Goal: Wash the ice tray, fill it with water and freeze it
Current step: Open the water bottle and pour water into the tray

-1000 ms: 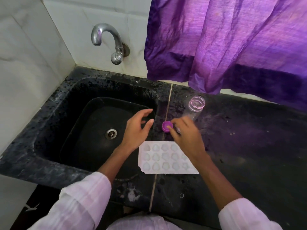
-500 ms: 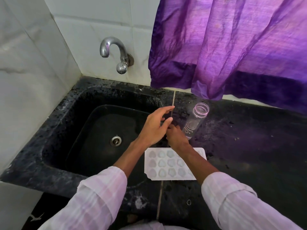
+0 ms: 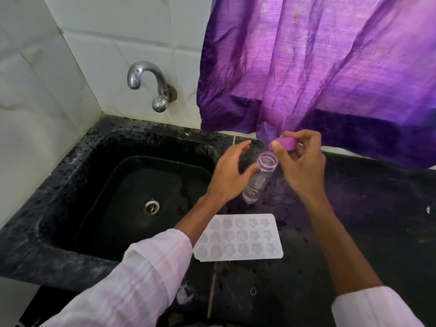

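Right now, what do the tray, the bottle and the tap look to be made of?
The tray looks like matte, milky white plastic or silicone, with moulded cups. The bottle seems clear plastic, perhaps glass: you see straight through it. The tap is polished metal, with bright reflections.

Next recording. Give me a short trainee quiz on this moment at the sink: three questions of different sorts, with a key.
1. True or false: the purple cap is screwed onto the bottle.
2. Which thing lies flat on the countertop? A the purple cap; B the bottle; C the ice tray.
3. Fill in: the purple cap is pinched by the ____ hand.

Key:
1. False. The bottle stands open and the purple cap is held above its mouth.
2. C.
3. The right hand.
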{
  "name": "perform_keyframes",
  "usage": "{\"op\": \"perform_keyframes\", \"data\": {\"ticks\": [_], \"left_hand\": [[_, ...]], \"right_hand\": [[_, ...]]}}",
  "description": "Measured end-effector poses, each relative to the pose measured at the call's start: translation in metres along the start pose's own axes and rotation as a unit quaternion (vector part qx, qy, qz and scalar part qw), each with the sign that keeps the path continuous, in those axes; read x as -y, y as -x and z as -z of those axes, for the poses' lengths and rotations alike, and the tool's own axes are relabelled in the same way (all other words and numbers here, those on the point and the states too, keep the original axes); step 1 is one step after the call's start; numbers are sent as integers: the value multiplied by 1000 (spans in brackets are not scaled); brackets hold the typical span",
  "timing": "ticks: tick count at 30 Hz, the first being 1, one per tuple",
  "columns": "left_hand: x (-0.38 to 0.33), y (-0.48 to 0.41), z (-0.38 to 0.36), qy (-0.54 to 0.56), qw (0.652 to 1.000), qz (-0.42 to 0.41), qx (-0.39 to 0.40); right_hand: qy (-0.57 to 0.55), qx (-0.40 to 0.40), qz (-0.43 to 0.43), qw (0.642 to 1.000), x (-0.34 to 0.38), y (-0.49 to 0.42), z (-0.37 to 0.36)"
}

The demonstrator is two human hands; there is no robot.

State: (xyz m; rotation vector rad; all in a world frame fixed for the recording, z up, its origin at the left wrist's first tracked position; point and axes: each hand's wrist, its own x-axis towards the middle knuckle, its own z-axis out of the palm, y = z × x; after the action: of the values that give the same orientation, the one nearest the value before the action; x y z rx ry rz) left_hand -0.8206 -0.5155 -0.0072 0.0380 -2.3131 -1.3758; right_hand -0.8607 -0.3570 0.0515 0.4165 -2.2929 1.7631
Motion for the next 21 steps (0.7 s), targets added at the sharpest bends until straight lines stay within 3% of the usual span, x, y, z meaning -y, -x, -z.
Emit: {"op": "perform_keyframes", "data": {"ticks": [2,5,10,16,21], "left_hand": [[-3,-1,-16,-16,998,32,57],[-6,-4,-32,-13,994,72,84],[-7,-6,-43,25,997,54,55],[-3,-5,-53,7,997,62,38],[1,-6,-56,3,998,56,38]], "right_hand": [[3,39,3,999,-13,-3,-1],[4,77,4,997,-29,-5,-5],[65,94,45,992,-43,-3,-1],[60,154,30,986,-42,-9,12],[166,235,94,953,-36,-19,19]]}}
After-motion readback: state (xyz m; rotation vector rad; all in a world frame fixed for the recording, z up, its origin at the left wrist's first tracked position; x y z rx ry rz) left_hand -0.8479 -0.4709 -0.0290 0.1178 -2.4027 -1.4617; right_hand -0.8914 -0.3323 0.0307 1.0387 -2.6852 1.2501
